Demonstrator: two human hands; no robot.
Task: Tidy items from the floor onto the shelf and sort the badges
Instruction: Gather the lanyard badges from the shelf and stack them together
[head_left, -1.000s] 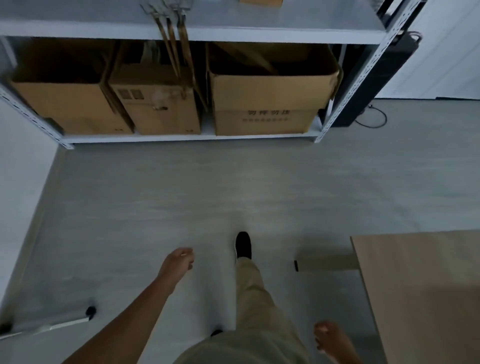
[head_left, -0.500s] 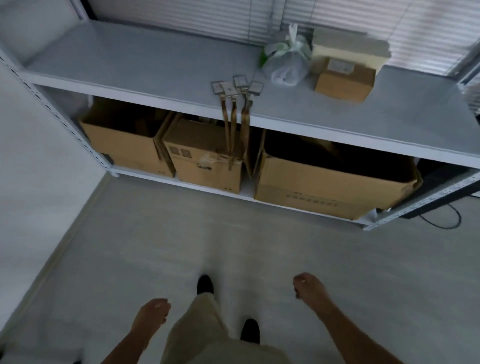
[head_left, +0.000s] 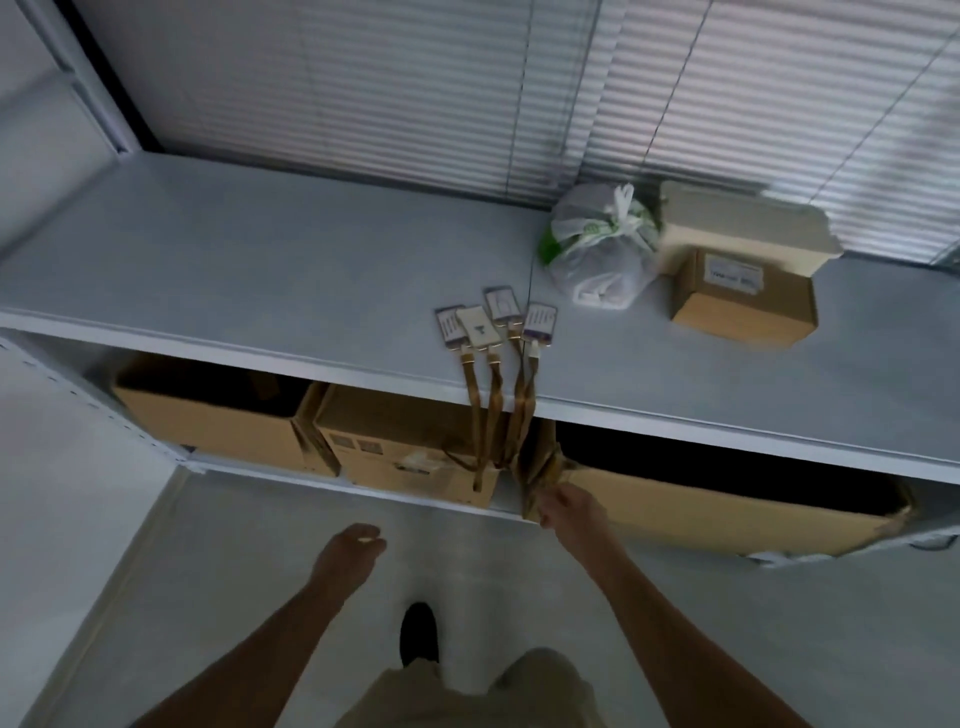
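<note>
Nearest, left hand (head_left: 349, 552) hangs empty over floor, fingers loosely curled, prob free to help next. Right hand (head_left: 565, 506) is up at the hanging lanyards (head_left: 501, 415), fingers pinched on the bunched ends, likely to gather them for sorting. Badges (head_left: 496, 325) lie fanned near shelf (head_left: 234, 291) front edge, straps draped over it. Further back: tied plastic bag (head_left: 597, 249), small cardboard box (head_left: 743, 296) w/ pale box behind, all on shelf already.
</note>
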